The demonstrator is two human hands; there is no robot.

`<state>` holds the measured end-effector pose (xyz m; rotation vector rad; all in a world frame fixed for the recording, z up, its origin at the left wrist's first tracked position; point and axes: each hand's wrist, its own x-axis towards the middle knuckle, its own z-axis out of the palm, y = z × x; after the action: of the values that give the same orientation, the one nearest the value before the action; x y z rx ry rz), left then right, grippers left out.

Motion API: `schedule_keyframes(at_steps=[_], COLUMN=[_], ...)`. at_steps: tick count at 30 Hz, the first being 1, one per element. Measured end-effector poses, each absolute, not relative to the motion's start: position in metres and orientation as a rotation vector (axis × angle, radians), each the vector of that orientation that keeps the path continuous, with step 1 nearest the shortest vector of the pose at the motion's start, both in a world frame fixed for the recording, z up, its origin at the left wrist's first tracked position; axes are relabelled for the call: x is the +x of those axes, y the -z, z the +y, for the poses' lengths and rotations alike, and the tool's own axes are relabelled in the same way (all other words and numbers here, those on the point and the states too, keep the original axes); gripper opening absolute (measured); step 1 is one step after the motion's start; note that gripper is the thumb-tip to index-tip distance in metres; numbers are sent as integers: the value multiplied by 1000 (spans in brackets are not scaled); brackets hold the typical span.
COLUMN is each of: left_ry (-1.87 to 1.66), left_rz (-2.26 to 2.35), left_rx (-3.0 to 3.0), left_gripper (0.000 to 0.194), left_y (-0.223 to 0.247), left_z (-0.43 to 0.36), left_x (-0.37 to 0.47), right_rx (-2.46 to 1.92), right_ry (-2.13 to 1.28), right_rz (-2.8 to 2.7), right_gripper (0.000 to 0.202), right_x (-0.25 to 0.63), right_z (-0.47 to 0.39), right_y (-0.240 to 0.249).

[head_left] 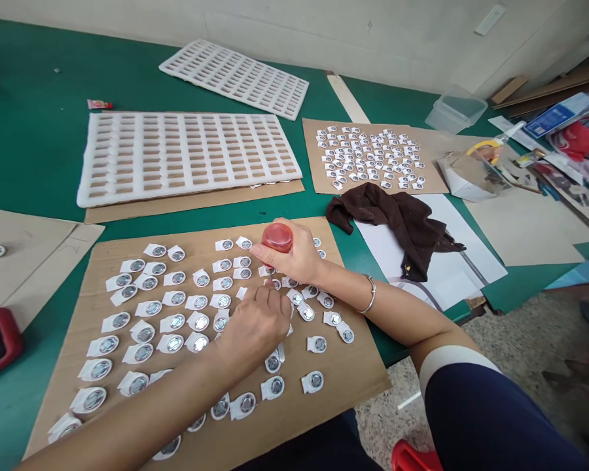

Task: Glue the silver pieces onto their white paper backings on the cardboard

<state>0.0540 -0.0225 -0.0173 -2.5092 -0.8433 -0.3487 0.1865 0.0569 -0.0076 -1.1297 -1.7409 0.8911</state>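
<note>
My right hand [297,252] is wrapped around a red, translucent, round-ended tool [277,237], held upright over the cardboard. A thin tip points down from it; whether it is a bottle or a handle I cannot tell. Just below, the curled fingers of my left hand [258,317] are closed at a small white-tabbed metal disc [275,284], which they partly hide. Around both hands, many similar white-tabbed discs [171,343] lie in loose rows on the brown cardboard sheet [343,399]. My left forearm covers some of them.
White foam trays with slots [189,157] lie at the back left. Another cardboard sheet [319,176] carries more discs. To the right are a dark brown cloth [392,219], a clear plastic tub [455,111] and yellow-handled scissors [488,147]. A red-cased phone [12,340] sits at the left edge.
</note>
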Motion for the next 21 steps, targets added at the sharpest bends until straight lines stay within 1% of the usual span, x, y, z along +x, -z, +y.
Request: schedule_keyframes(at_steps=[15, 21], left_ry=[391, 390], left_rz=[-842, -856], left_rx=[-2531, -2563], left_gripper=[29, 30], left_y=[15, 14], left_z=[-22, -23], left_x=[53, 53], right_rx=[-1103, -1081], right_ry=[-834, -812], right_rz=[-1763, -1744], right_gripper=[38, 35], right_x=[188, 188], right_z=[61, 63], right_y=[11, 14])
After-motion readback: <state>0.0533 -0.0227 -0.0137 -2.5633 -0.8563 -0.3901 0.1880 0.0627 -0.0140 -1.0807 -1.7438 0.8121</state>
